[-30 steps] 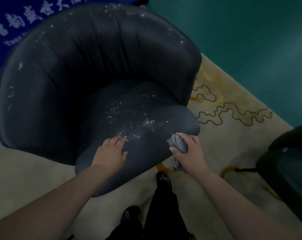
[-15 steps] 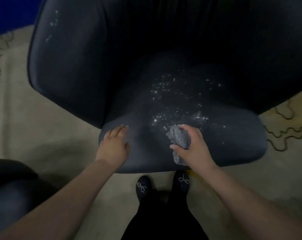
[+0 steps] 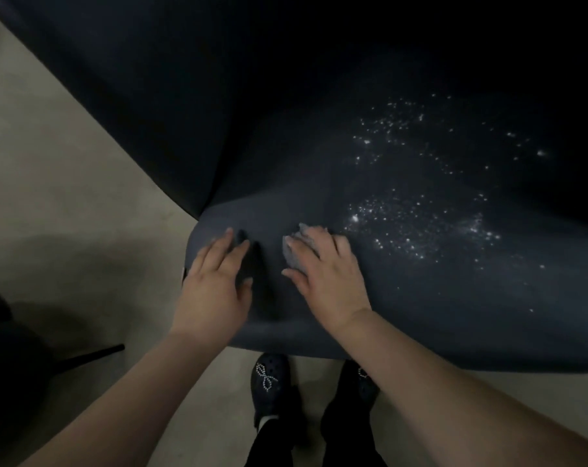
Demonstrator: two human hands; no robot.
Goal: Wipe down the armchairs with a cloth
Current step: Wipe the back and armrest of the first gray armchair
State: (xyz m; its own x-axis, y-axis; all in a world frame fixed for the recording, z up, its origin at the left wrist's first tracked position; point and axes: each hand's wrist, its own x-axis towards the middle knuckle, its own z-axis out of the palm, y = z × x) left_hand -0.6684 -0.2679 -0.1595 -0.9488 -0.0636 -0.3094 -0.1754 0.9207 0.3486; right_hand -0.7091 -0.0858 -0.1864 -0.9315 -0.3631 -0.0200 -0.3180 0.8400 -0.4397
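Observation:
A dark navy armchair [image 3: 404, 298] fills most of the view, its seat cushion dotted with white specks [image 3: 420, 224] right of centre. My right hand [image 3: 326, 274] grips a bunched grey cloth [image 3: 294, 249] and holds it against the front left part of the seat, just left of the specks. My left hand [image 3: 215, 284] rests flat on the seat's front left corner, fingers straight, a short gap from the right hand.
Beige carpet [image 3: 50, 183] lies to the left and below the seat. My two dark shoes [image 3: 269, 382] stand right under the seat's front edge. Another dark chair with a thin black leg [image 3: 90, 355] sits at the lower left.
The view has closed in on the seat. My right hand slid the cloth left and forward, now pressed on the cushion close to my left hand, which stays on the front corner.

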